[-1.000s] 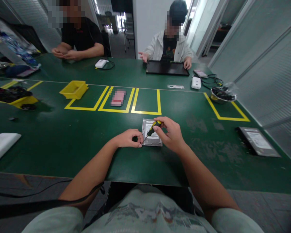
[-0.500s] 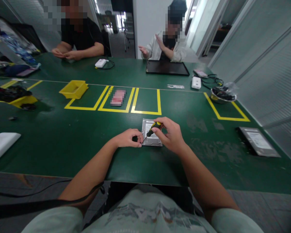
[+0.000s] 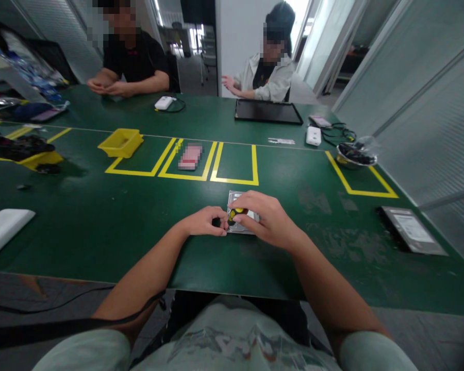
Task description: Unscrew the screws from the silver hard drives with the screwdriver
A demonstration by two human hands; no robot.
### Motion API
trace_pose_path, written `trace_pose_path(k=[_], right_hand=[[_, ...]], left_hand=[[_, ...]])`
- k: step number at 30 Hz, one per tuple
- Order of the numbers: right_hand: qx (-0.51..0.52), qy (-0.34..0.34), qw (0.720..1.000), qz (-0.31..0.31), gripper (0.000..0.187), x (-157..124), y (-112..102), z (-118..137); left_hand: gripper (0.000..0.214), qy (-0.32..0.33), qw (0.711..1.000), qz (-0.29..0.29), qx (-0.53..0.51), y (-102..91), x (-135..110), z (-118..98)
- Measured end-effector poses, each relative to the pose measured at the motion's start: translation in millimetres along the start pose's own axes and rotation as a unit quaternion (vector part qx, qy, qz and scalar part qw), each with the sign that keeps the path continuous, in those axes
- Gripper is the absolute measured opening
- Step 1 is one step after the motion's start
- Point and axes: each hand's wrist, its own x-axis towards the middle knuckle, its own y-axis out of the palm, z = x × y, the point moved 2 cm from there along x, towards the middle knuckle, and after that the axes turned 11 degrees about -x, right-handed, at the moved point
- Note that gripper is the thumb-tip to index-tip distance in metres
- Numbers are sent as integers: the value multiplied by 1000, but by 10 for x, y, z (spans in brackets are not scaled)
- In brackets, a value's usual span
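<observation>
A silver hard drive with a white label lies flat on the green table, partly covered by my right hand. That hand is closed round the yellow-and-black handle of a screwdriver, which stands over the drive's near left corner. Its tip is hidden from me. At the drive's left edge, my left hand has its fingers curled, thumb and fingertips gripping the side close to the screwdriver.
A second hard drive lies at the right. Farther back are a yellow bin, a pink pixelated item, a metal bowl of dark parts and a black tray. A white device sits left. Two people sit opposite.
My right hand has moved left and swung the screwdriver from a slant to more upright over the drive's corner. My left hand stays in place. One person opposite has lowered a hand.
</observation>
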Motion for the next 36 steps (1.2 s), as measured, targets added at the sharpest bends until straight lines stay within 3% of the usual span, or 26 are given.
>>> trace_pose_path(k=[6, 12, 22, 36], right_hand=[[18, -30, 995, 90, 19, 141, -117, 84], [21, -18, 988, 150, 24, 232, -162, 129], [-64, 3, 990, 122, 22, 316, -153, 219], [-24, -15, 992, 121, 28, 294, -206, 171]], left_hand=[[19, -1, 1000, 0, 0, 5, -13, 51], [24, 1, 1000, -28, -8, 12, -27, 59], [20, 2, 1000, -12, 12, 1, -5, 29], [18, 4, 999, -17, -27, -5, 12, -9]])
